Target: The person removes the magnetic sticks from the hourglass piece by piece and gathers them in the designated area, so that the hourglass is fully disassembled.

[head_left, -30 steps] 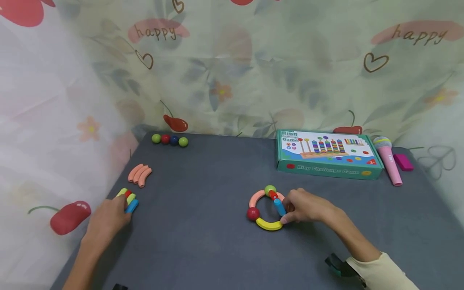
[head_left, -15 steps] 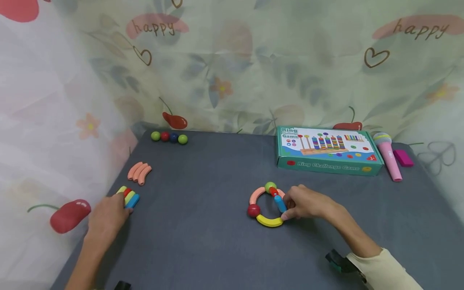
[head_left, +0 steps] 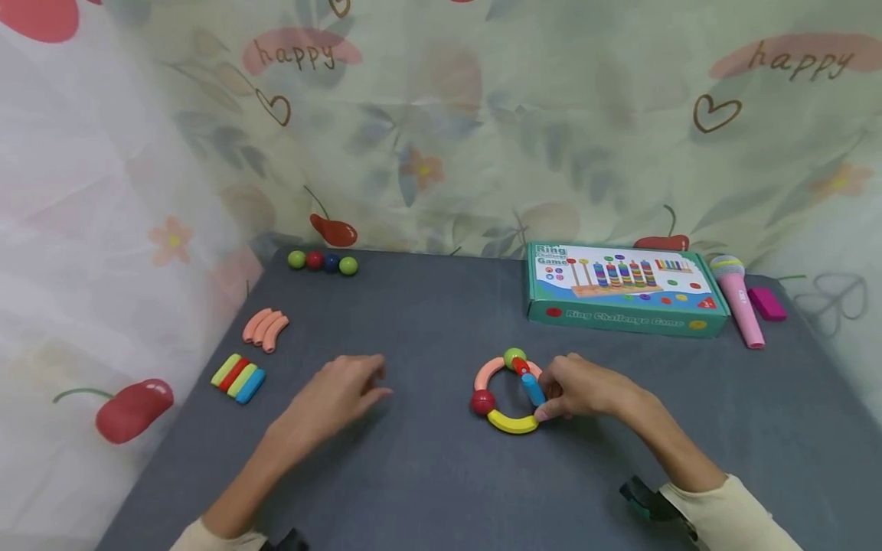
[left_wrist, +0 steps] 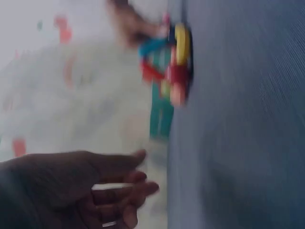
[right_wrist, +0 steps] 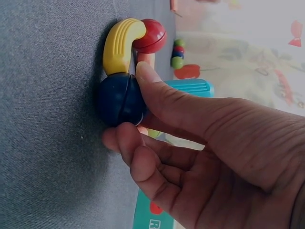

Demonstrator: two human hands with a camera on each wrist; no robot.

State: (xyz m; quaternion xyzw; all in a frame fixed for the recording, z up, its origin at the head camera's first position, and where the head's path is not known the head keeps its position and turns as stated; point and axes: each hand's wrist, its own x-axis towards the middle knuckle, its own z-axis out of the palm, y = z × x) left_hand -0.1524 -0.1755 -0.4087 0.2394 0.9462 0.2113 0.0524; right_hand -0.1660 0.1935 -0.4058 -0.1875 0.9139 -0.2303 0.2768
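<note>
Left hand (head_left: 338,392) has swung off the bar stack (head_left: 238,378) toward the ring (head_left: 513,424), fingers apart. Ring looks closed, well inside worktop's (head_left: 413,474) near edge; my right hand (head_left: 584,387) pinches its blue ball (right_wrist: 120,100). Left-edge bar stack, coral arcs (head_left: 265,330), far-left-corner balls (head_left: 315,261) look unused.

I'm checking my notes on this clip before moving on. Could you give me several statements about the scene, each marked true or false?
1. The right hand holds the ring assembly at its dark blue ball. True.
2. The left hand grips one of the straight bars. False: it holds nothing, and the bars lie side by side.
3. Three loose pink curved pieces lie near the bars. True.
4. In the head view, the microphone lies left of the game box. False: it lies to the right of it.
5. The row of loose balls includes two green ones. True.
</note>
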